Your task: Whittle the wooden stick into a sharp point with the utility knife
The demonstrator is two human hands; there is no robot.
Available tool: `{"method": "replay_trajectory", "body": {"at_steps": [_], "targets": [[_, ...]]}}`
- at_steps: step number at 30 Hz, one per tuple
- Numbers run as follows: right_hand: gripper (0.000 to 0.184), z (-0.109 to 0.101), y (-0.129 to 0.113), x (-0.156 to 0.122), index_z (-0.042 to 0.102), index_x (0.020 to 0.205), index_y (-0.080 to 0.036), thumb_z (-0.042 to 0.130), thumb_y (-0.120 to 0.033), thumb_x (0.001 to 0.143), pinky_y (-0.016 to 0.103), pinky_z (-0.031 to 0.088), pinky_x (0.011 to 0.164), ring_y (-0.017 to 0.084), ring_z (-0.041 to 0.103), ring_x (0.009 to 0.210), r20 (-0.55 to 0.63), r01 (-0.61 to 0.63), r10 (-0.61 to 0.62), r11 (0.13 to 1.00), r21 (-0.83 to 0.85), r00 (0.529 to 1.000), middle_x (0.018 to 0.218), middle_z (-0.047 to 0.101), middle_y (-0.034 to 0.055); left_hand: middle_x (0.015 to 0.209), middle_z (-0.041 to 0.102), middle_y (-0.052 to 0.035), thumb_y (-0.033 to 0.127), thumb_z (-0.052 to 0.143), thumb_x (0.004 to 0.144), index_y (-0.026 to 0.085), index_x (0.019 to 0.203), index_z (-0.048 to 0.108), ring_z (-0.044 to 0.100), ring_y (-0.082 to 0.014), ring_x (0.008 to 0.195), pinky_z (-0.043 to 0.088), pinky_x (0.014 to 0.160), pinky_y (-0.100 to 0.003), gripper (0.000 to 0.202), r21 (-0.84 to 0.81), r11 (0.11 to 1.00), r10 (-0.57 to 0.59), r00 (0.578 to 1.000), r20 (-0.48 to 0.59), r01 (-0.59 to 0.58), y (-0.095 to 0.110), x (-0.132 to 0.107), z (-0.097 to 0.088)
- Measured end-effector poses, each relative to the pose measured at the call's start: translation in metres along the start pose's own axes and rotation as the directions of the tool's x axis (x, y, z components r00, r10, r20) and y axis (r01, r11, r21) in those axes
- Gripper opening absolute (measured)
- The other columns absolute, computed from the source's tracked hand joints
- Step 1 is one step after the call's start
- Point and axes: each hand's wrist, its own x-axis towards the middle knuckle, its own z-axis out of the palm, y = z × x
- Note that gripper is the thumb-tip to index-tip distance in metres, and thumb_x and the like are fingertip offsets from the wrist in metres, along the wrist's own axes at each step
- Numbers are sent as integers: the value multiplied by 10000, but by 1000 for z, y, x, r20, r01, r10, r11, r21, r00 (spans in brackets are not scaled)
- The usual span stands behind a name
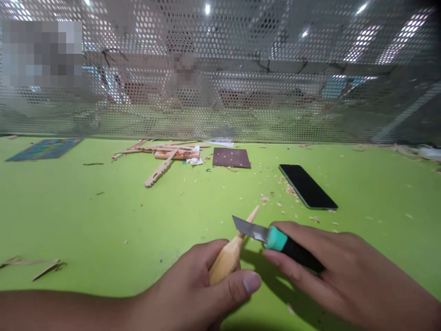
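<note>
My left hand (206, 285) is closed round a pale piece of carved wood (225, 261), whose thin pointed tip slants up and to the right. In my right hand (330, 271) is a carving knife (292, 248) with a black handle and a mint-green collar. Its angled blade (250, 228) points left and lies across the narrow neck of the wood, touching it or just in front of it. My fingers hide the lower end of the wood and part of the knife handle.
A black phone (308, 186) lies to the right among wood shavings (292, 191). Farther back are a brown sandpaper square (231, 157), several carved wooden sticks (161, 168) and a colourful flat sheet (44, 150). A perforated metal screen (220, 101) borders the green tabletop (103, 220).
</note>
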Motion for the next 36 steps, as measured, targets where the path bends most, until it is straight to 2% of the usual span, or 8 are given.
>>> {"method": "replay_trajectory", "body": {"at_steps": [5,10,13,16,23,26,32,36], "targets": [[450,-1,-2,-2,679,965,-258,382,-526,1170,342,441,443,189,671,484,111,-49,38,994,95,993,668,704,-33,789,466,32,670,743,937,198,997,609,379,-132,704,300,608,-265,494,45,999,8,1000,7,-9,1,1,-2],[425,-1,-5,-1,672,934,-260,412,-513,1154,334,448,478,197,666,521,184,-108,79,982,153,980,666,694,-25,754,452,45,673,794,891,216,938,565,389,-107,636,316,562,-240,514,15,999,-36,999,5,36,3,-1,-2],[416,0,-7,1,646,893,-262,435,-518,1144,327,443,488,193,660,520,182,-127,96,978,168,979,663,688,-26,686,413,77,676,812,875,222,939,554,357,-80,544,290,491,-219,526,-20,998,-67,996,55,68,6,-2,-3],[421,1,-8,1,626,875,-260,429,-509,1151,314,445,488,184,657,513,179,-123,95,981,152,979,652,681,-32,624,407,95,727,769,888,210,939,565,334,-66,498,268,440,-191,558,-11,998,-68,996,50,68,8,-2,-4],[394,4,-3,0,598,974,-258,381,-515,1178,300,437,480,164,685,509,34,14,-15,999,46,999,695,713,-37,494,402,124,758,681,931,228,887,506,286,-54,408,235,379,-155,560,-29,997,-68,997,25,69,7,2,0],[401,4,-1,2,588,992,-261,354,-524,1185,303,438,497,166,703,535,7,50,-50,998,22,999,719,722,-29,498,414,120,735,648,963,229,891,502,289,-54,405,255,388,-151,532,-33,997,-69,997,43,71,3,3,0],[407,4,-1,1,614,1042,-252,338,-513,1189,314,457,491,171,712,534,18,17,-18,1000,17,1000,739,744,-18,550,439,112,712,670,964,206,955,541,310,-50,430,274,406,-152,522,-52,996,-64,997,45,66,0,4,-2],[391,5,3,-1,622,1087,-236,362,-511,1184,334,462,479,199,743,558,-11,42,-42,998,-55,999,780,770,6,556,437,116,690,684,971,205,980,543,316,-48,431,289,408,-146,505,-83,994,-62,997,53,67,1,2,-1]]}}
